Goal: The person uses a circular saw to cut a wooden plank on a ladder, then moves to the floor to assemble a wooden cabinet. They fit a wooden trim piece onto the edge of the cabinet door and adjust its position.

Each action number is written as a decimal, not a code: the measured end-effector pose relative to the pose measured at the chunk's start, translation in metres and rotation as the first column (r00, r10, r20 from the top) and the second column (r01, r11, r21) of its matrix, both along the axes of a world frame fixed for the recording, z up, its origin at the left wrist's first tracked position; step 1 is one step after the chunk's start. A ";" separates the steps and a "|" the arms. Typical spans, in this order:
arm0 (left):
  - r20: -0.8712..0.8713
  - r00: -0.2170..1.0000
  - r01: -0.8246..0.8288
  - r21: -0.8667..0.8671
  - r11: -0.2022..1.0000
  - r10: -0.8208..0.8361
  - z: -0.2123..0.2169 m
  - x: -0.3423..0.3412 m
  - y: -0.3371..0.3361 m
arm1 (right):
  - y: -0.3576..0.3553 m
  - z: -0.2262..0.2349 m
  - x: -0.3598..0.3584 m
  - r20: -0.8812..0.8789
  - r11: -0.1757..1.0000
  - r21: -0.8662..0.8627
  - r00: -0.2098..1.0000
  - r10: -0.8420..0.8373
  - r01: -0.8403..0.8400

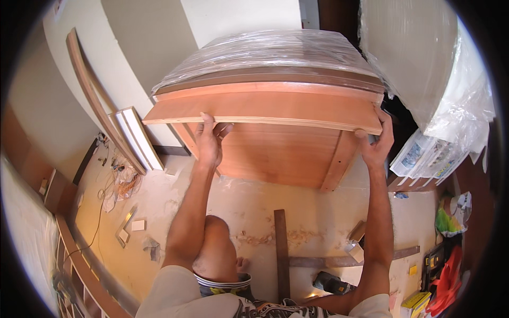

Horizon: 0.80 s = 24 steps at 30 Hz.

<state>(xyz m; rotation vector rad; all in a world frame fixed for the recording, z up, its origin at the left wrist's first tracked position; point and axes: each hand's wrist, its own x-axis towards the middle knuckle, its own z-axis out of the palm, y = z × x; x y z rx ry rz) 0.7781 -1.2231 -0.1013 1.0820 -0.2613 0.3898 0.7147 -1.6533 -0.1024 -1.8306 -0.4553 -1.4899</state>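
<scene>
A long reddish-brown plywood board (265,108) spans the front of a wooden cabinet (270,151), just below its upper edge. My left hand (209,140) grips the board's near edge left of its middle, thumb on top and fingers beneath. At the board's right end my right hand (377,140) is closed round the corner, its fingers partly hidden. Clear plastic wrap (275,50) covers the cabinet's top. The layered edge of the board faces me.
Wood strips (282,249) and a power tool (333,283) lie on the dusty floor near my legs. Long boards (101,106) lean on the left wall. Tangled cords (124,183) lie beside them. Plastic-wrapped panels (413,58) stand at right, above a red cloth (447,283).
</scene>
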 end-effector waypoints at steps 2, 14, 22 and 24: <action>-0.016 0.999 -0.041 0.004 0.999 0.041 -0.001 -0.001 -0.005 | -0.004 -0.001 -0.002 -0.008 0.999 -0.027 1.000 -0.020 0.020; -0.027 0.999 -0.031 -0.016 0.999 0.031 0.005 -0.006 -0.017 | -0.008 0.009 -0.005 -0.050 0.995 -0.090 0.998 -0.035 0.031; -0.038 0.999 -0.034 -0.012 0.999 0.034 0.003 -0.003 -0.012 | -0.003 0.014 -0.007 -0.063 0.995 -0.094 0.997 -0.035 0.029; -0.043 0.999 0.006 -0.028 1.000 -0.007 0.004 -0.005 -0.011 | -0.004 0.017 -0.008 -0.081 0.994 -0.106 0.996 -0.040 0.031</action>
